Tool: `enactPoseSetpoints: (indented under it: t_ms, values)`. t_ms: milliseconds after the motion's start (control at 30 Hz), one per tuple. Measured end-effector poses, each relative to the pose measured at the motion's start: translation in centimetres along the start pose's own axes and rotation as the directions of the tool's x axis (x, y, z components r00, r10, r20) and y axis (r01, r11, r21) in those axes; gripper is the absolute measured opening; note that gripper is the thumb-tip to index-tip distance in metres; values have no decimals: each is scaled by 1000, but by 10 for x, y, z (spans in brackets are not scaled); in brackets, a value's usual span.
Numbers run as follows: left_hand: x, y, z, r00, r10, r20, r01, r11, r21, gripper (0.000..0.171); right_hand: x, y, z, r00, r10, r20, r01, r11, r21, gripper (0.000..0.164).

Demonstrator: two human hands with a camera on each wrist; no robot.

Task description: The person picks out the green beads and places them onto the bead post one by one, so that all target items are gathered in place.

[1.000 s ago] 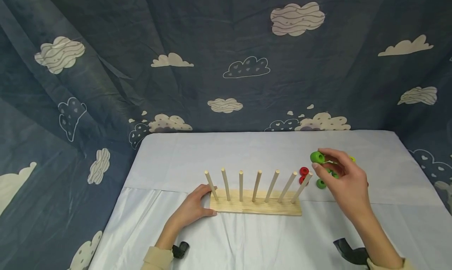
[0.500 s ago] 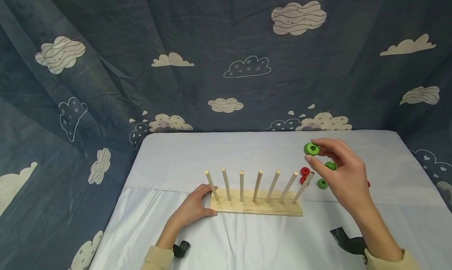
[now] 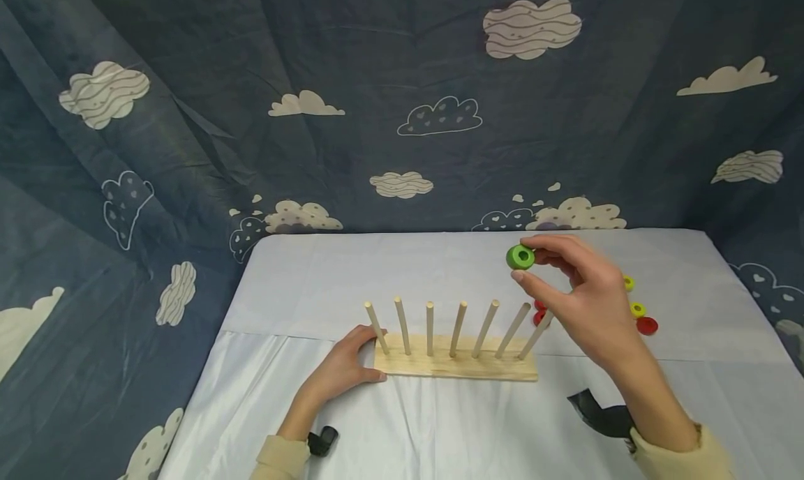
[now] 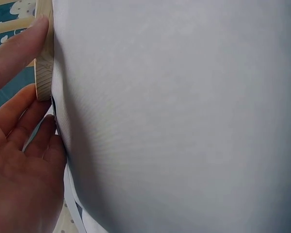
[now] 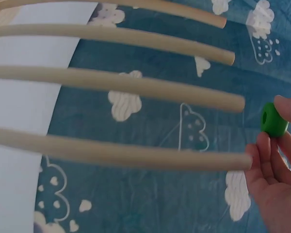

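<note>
The head view faces forward and down; closer wrist views share the rack (image 3: 465,368).

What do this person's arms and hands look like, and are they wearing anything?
The left hand and right hand are bare, with no gloves or rings showing. The left sleeve and right sleeve are pale beige. A short black piece juts out at the left wrist; a longer, curved black strip at the right.
</note>
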State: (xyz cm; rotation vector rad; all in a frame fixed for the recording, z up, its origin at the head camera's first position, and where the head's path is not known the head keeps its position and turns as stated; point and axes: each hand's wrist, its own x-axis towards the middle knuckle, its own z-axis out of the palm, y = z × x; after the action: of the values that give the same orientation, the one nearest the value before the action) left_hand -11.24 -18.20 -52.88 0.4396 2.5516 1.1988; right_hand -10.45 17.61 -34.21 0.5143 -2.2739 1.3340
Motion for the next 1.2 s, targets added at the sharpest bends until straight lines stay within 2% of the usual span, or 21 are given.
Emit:
enactPoseSetpoints:
  t_ms: [200,467,933,1200]
  values:
    - [0,0,0,1000,-13,-2,13,1000,-3,74,5,-7,8,995,-60,80,56,997,49,58]
    - [1,-2,0,1000,-3,3,3,1000,-4,74,10,-17,22,988,-99,119,89,992,92,54]
    - [0,-1,-1,1000,16,7,-16,1000,-6,73,18,-26,52,972,-141,189,111,981,160,46]
    - [1,0,-3,999,33,4,-33,999,-7,75,21,-33,68,962,-138,234,90,975,205,44]
